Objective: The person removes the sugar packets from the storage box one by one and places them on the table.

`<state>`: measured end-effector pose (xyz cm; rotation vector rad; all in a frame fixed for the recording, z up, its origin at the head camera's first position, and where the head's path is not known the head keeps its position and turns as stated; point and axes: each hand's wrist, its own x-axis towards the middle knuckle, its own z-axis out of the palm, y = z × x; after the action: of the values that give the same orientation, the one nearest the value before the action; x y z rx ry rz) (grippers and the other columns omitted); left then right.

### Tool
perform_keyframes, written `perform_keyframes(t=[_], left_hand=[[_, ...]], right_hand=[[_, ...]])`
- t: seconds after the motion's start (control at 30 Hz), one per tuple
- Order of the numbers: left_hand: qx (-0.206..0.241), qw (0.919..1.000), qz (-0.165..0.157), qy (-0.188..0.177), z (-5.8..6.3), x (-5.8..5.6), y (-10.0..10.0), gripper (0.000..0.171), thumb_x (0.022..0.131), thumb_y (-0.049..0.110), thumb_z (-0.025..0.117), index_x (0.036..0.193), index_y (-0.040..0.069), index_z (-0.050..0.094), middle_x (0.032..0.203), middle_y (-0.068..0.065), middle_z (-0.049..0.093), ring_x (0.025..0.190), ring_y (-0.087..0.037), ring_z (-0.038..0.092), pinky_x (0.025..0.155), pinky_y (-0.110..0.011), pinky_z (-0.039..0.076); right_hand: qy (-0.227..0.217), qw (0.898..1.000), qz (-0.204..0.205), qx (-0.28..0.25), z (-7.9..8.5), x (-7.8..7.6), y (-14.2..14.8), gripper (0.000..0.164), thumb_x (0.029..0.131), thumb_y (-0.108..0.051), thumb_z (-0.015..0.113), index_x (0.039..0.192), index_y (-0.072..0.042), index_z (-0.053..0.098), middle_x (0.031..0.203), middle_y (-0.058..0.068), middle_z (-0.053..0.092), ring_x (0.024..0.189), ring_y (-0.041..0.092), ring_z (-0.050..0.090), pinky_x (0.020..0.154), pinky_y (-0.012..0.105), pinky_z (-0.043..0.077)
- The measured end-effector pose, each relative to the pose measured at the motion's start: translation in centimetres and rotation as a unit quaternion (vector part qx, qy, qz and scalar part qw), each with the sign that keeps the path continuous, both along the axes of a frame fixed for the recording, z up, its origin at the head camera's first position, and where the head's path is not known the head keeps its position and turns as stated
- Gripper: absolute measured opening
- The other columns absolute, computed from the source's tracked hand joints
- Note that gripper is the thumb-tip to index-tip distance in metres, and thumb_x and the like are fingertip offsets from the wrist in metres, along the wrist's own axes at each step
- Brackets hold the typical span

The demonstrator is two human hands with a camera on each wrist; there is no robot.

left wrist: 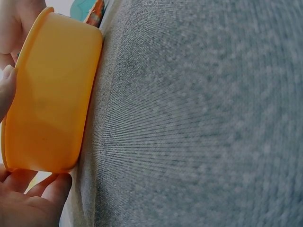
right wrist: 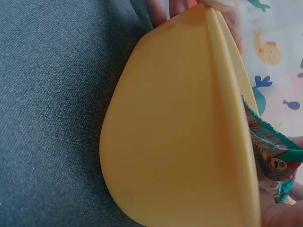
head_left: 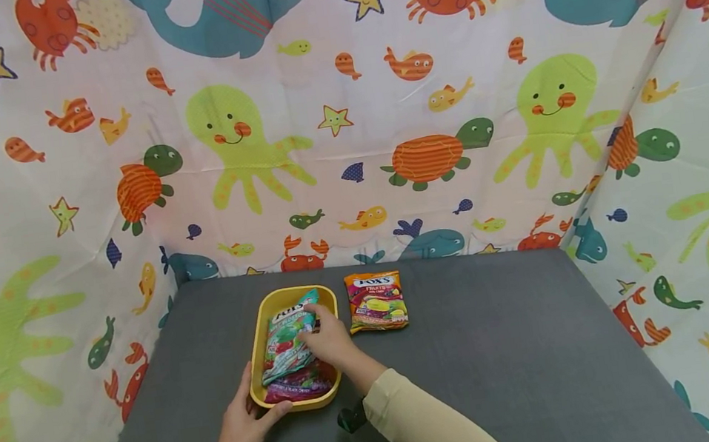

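Pinching a teal candy bag (head_left: 287, 348) between curled fingers and thumb of the right hand (head_left: 331, 340), within a yellow tub (head_left: 314, 403); slanting with its long axis from near left to far right, lettering toward the far end; glossy, printed with red and green; overlapping a purple candy bag (head_left: 302, 385) in the same tub; gripping the tub's near end with the left hand (head_left: 243, 426); on the grey table (head_left: 513, 349), right of the tub, a red-and-orange candy bag (head_left: 377, 304).

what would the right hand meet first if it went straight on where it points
The green candy bag, which its fingers pinch; beyond that, probably the wall of the yellow tub, though depth is hard to judge.
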<state>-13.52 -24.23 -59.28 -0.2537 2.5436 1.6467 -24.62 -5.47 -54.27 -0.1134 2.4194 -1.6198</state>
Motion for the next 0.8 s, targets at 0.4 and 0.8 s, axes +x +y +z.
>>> perform_keyframes(t=[0.4,0.8], left_hand=[[0.006,1.0000,-0.004,-0.001,0.01,-0.02,-0.09,0.113,0.085,0.052,0.077,0.164,0.018,0.004,0.167,-0.017,0.020,0.149,-0.030,0.033,0.113,-0.047,0.040],[0.012,0.9999,-0.002,-0.002,0.09,0.02,-0.15,0.113,0.085,0.051,0.077,0.164,0.017,0.004,0.168,-0.017,0.018,0.149,-0.030,0.033,0.113,-0.047,0.039]], right_hand=[[-0.010,0.999,0.013,0.029,-0.01,-0.37,0.22,0.063,0.094,-0.023,0.074,0.151,-0.022,0.047,0.143,0.011,0.054,0.112,0.025,0.059,0.097,0.050,0.056],[-0.030,0.999,0.007,-0.012,0.33,-0.40,0.28,0.060,0.092,-0.015,0.075,0.147,-0.020,0.052,0.137,0.015,0.056,0.106,0.024,0.060,0.086,0.043,0.059]])
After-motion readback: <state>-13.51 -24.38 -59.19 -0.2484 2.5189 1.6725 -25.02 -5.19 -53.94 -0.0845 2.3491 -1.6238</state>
